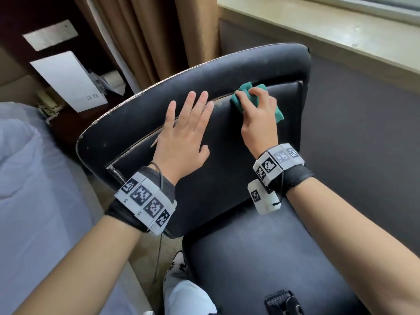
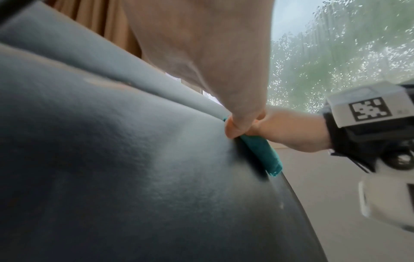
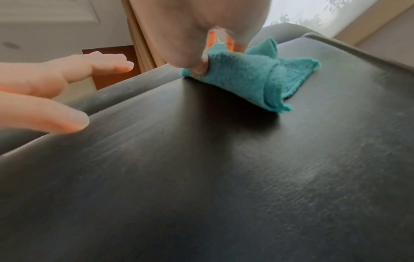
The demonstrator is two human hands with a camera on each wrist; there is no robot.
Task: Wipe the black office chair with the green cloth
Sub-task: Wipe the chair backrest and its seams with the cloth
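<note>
The black office chair (image 1: 141, 123) fills the middle of the head view, its backrest facing me and its seat (image 1: 261, 253) below. My right hand (image 1: 256, 110) grips the bunched green cloth (image 1: 244, 87) against the upper right of the backrest, just under the top roll. The cloth (image 3: 251, 78) lies crumpled on the black surface (image 3: 224, 177) in the right wrist view. My left hand (image 1: 184, 133) rests flat on the backrest to the left of the cloth, fingers straight and spread. In the left wrist view the cloth (image 2: 329, 154) shows beneath the right hand (image 2: 280, 127).
A bed with pale blue bedding (image 1: 34, 189) lies close on the left. Brown curtains (image 1: 145, 37) hang behind the chair, with a dark cabinet holding white papers (image 1: 68, 80) beside them. A window sill (image 1: 341, 30) runs along the upper right above grey carpet (image 1: 363, 121).
</note>
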